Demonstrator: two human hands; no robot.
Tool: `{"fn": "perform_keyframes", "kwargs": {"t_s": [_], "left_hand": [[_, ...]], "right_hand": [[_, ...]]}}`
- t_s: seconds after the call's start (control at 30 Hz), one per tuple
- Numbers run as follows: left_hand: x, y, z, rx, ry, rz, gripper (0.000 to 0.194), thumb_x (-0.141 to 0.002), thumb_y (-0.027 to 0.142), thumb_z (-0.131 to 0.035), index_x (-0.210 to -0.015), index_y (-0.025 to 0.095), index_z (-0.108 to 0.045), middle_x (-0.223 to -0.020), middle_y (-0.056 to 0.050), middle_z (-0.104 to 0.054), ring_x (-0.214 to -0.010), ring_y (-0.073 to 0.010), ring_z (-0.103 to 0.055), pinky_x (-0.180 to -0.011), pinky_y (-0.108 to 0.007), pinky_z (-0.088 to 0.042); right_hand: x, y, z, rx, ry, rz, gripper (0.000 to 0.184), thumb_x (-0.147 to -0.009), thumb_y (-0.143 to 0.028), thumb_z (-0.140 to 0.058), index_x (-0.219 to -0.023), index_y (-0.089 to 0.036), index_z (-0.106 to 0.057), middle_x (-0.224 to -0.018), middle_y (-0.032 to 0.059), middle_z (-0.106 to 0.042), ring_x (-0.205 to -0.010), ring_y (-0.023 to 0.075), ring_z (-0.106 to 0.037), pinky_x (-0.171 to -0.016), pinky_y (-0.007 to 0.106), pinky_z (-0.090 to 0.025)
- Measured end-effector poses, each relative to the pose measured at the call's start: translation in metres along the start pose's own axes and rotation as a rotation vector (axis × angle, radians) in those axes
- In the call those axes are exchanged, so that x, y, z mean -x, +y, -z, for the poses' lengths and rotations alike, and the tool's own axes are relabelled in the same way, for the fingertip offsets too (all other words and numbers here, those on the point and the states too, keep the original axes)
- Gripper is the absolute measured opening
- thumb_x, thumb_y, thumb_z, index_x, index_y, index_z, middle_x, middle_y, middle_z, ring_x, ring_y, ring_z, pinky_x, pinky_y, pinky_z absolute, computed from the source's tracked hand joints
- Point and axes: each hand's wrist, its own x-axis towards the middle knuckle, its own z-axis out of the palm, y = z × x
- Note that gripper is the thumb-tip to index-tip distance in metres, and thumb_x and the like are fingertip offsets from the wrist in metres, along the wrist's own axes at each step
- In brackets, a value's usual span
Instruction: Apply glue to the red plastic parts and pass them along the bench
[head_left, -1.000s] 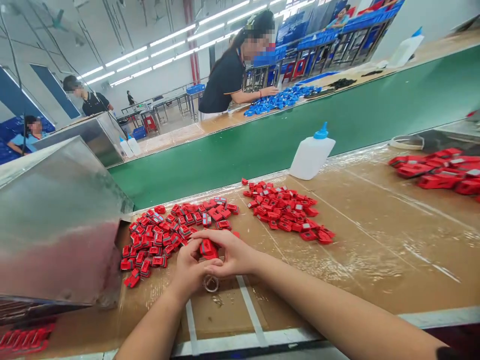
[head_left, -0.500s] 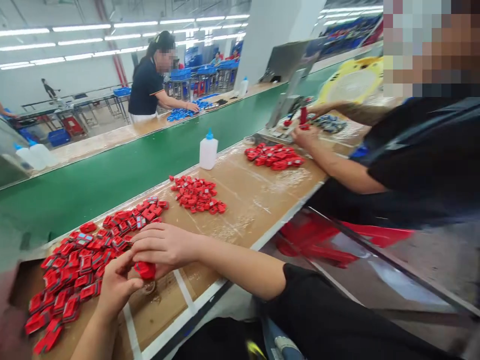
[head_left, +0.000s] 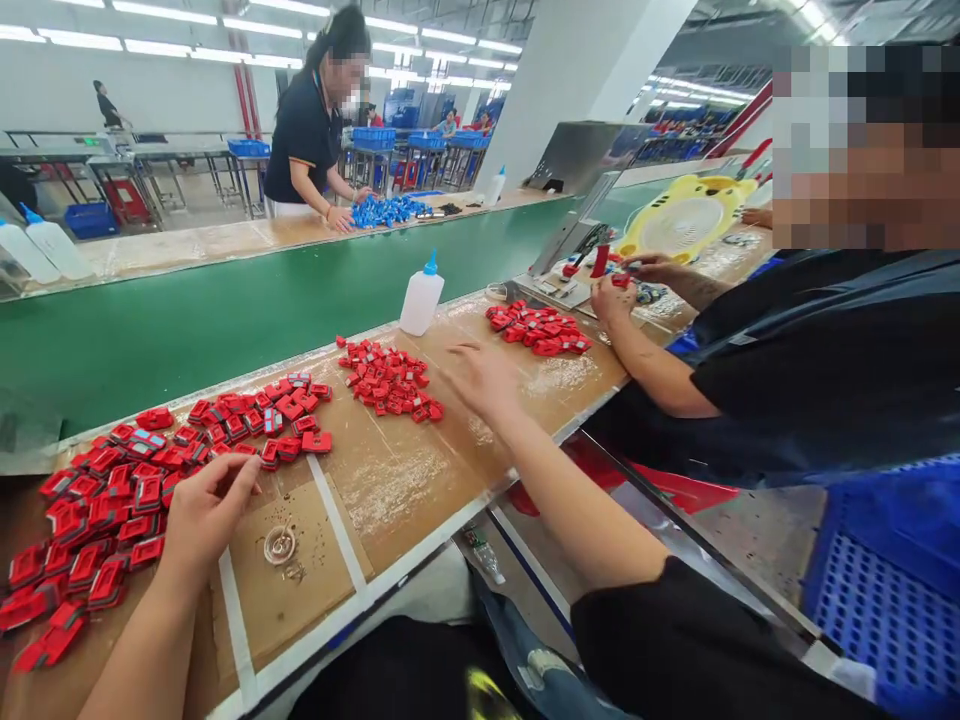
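My left hand [head_left: 210,505] is at the near edge of a large pile of red plastic housings [head_left: 127,495] with grey rims. Its fingers curl in against the thumb; whether anything small is between them is hidden. My right hand [head_left: 484,380] is stretched out over the table, fingers extended and slightly blurred, with nothing visible in it. It is between a heap of small red plastic parts [head_left: 390,380] and another red heap [head_left: 540,328] farther right. On a cardboard sheet [head_left: 300,620] in front of me lies a small round clear dish [head_left: 280,545] with tiny bits around it.
A white bottle with a blue cap [head_left: 422,300] stands beside the green conveyor belt [head_left: 300,290]. At right, a co-worker [head_left: 810,360] handles a red part by a bench press [head_left: 574,240]. Across the belt another person [head_left: 311,140] handles blue parts [head_left: 390,210]. A blue crate [head_left: 885,580] is at lower right.
My hands were together around a red housing over the cardboard; now they are apart. The right has swung out to the right, the left stays by the pile. The view has shifted slightly.
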Motion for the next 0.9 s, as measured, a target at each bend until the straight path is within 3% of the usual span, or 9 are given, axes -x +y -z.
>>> {"fn": "perform_keyframes", "kwargs": {"t_s": [0.1, 0.17, 0.23, 0.33, 0.5, 0.63, 0.73, 0.8, 0.9], "left_hand": [[-0.006, -0.009, 0.002, 0.149, -0.084, 0.068, 0.029, -0.091, 0.048, -0.066, -0.09, 0.019, -0.072, -0.068, 0.0, -0.066, -0.05, -0.0108, -0.05, -0.047, -0.023, -0.038], [-0.008, -0.012, 0.002, 0.211, -0.068, 0.083, 0.027, -0.091, 0.045, -0.067, -0.09, 0.018, -0.071, -0.068, 0.0, -0.065, -0.048, -0.0097, -0.048, -0.046, -0.022, -0.038], [-0.009, -0.012, 0.002, 0.228, 0.001, 0.062, 0.025, -0.092, 0.043, -0.067, -0.089, 0.018, -0.071, -0.067, 0.0, -0.065, -0.049, -0.0093, -0.048, -0.047, -0.022, -0.039], [-0.008, -0.012, 0.0, 0.254, 0.041, 0.046, 0.028, -0.093, 0.043, -0.065, -0.092, 0.016, -0.072, -0.07, -0.001, -0.067, -0.05, -0.0092, -0.05, -0.049, -0.022, -0.042], [-0.008, -0.016, -0.003, 0.466, -0.365, 0.127, 0.056, -0.085, 0.053, -0.074, -0.125, 0.015, -0.068, -0.074, -0.004, -0.07, -0.055, -0.0145, -0.06, -0.05, -0.025, -0.048], [-0.006, -0.02, 0.003, 0.528, -0.294, 0.154, 0.057, -0.068, 0.043, -0.09, -0.115, 0.016, -0.07, -0.091, -0.005, -0.074, -0.073, -0.0174, -0.069, -0.067, -0.028, -0.056], [-0.002, -0.019, 0.009, 0.39, -0.175, 0.192, 0.063, -0.063, 0.037, -0.094, -0.116, 0.019, -0.065, -0.097, -0.005, -0.075, -0.078, -0.0185, -0.071, -0.07, -0.028, -0.058], [0.005, -0.019, 0.011, 0.264, -0.143, 0.18, 0.062, -0.064, 0.037, -0.093, -0.117, 0.02, -0.065, -0.104, -0.006, -0.075, -0.079, -0.0191, -0.072, -0.071, -0.03, -0.059], [0.017, -0.026, 0.009, 0.175, -0.138, 0.154, 0.06, -0.066, 0.037, -0.091, -0.119, 0.021, -0.066, -0.111, -0.008, -0.074, -0.081, -0.0213, -0.074, -0.074, -0.034, -0.061]], "right_hand": [[0.014, -0.098, -0.024, -0.281, -0.36, 0.41, 0.044, -0.093, -0.056, -0.065, -0.121, -0.021, -0.069, -0.103, 0.0087, -0.074, -0.094, 0.0222, -0.066, -0.086, 0.033, -0.048], [0.024, -0.145, -0.039, -0.274, -0.509, 0.49, 0.048, -0.09, -0.059, -0.068, -0.118, -0.02, -0.067, -0.096, 0.0071, -0.074, -0.084, 0.0201, -0.066, -0.074, 0.029, -0.045], [0.033, -0.167, -0.046, -0.194, -0.576, 0.525, 0.041, -0.093, -0.055, -0.066, -0.104, -0.017, -0.068, -0.092, 0.0084, -0.073, -0.081, 0.0197, -0.066, -0.069, 0.027, -0.043], [0.036, -0.174, -0.04, -0.214, -0.508, 0.581, 0.035, -0.098, -0.05, -0.062, -0.103, -0.016, -0.069, -0.095, 0.0097, -0.073, -0.088, 0.0202, -0.065, -0.074, 0.028, -0.045], [0.028, -0.197, -0.023, -0.445, -0.289, 0.941, 0.033, -0.102, -0.037, -0.058, -0.133, -0.029, -0.065, -0.127, 0.0078, -0.066, -0.122, 0.022, -0.055, -0.106, 0.039, -0.041], [0.032, -0.215, -0.023, -0.604, -0.256, 0.922, 0.039, -0.099, -0.041, -0.061, -0.134, -0.025, -0.063, -0.136, 0.0125, -0.059, -0.127, 0.0264, -0.051, -0.107, 0.044, -0.04], [0.043, -0.211, -0.028, -0.725, -0.438, 0.9, 0.034, -0.097, -0.049, -0.058, -0.103, -0.017, -0.068, -0.097, 0.0092, -0.068, -0.091, 0.021, -0.06, -0.083, 0.034, -0.045], [0.051, -0.208, -0.031, -0.661, -0.644, 0.97, 0.039, -0.098, -0.051, -0.056, -0.079, -0.018, -0.063, -0.071, 0.0024, -0.062, -0.068, 0.0154, -0.053, -0.069, 0.028, -0.038], [0.061, -0.212, -0.035, -0.552, -0.782, 1.068, 0.043, -0.101, -0.047, -0.052, -0.069, -0.018, -0.056, -0.062, 0.0002, -0.057, -0.059, 0.012, -0.045, -0.061, 0.027, -0.028]]}}
